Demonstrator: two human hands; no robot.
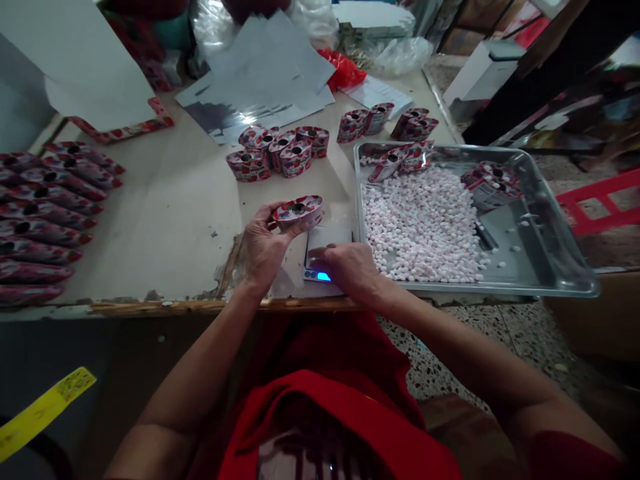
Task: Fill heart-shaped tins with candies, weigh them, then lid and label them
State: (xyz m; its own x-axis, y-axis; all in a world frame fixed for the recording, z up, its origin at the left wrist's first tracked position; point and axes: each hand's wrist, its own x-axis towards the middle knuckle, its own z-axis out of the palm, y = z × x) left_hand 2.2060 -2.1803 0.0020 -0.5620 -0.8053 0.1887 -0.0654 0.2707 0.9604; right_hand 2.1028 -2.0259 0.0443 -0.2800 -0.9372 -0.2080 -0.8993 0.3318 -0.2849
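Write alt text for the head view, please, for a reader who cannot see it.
A left hand holds a red packet beside a scale with a lit blue display, the right hand over it. Rightward, a tray holds pale pellets; more packets are grouped on the table.

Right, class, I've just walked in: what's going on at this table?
A person's left hand holds a red patterned packet, while the right hand is over a small scale with a lit display. To the right, a metal tray holds white pellets and some packets. More packets stand beyond the hands and in rows at far left.
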